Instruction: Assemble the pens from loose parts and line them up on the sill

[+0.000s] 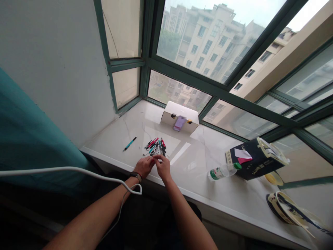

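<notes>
My left hand [144, 166] and my right hand [162, 167] meet at the front edge of the white windowsill, fingertips pinched together. Whatever small piece is between them is mostly hidden by the fingers; a bit of red shows there. Just beyond the fingertips lies a loose pile of pen parts [157, 146], with red, black, teal and white or clear pieces. One teal pen [129, 143] with black ends lies by itself to the left of the pile.
A white box [179, 116] with a blurred purple phone-like item leaning on it stands by the window. To the right are a clear bottle [221, 172] with a green cap, a dark carton [256, 159] and a round lid-like item [282, 208]. A white cable [65, 169] crosses at left.
</notes>
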A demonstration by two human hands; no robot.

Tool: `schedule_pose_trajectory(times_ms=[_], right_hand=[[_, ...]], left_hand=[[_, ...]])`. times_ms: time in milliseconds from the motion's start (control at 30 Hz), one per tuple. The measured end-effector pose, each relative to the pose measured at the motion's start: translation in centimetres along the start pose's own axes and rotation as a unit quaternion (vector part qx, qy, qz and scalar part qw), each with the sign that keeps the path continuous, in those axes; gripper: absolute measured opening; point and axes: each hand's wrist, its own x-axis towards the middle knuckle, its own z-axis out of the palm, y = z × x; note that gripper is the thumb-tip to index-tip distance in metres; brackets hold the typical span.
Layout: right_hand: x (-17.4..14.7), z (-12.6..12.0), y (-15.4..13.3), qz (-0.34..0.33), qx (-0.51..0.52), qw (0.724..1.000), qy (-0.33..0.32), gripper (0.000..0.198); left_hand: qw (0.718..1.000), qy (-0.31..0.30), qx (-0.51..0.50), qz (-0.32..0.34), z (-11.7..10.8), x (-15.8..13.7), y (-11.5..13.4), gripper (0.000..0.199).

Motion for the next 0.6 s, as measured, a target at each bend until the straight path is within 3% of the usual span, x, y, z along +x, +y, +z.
schedule_pose_trajectory(times_ms=[200,367,500,600], right_hand=[[0.1,-0.4,0.2,-0.015,0.036,0.999,-0.007,0.013],[3.4,-0.4,-0.9,-0.014,-0.050,0.998,0.025,0.015],[7.2,2.4,-1.4,0.008,-0.160,0.983,-0.094,0.017],[9.9,5.6,-1.1,0.023,-0.279,0.944,-0.173,0.021]], left_hand=[[1.000,0.012,0.010,0.000,-0.3,0.1,0.3,0.037],[0.999,0.009,0.031,-0.005,-0.6,0.1,0.5,0.039],[1.000,0.002,0.021,-0.004,-0.5,0.2,0.4,0.036],[1.000,-0.008,0.007,-0.001,-0.2,0.1,0.2,0.031]])
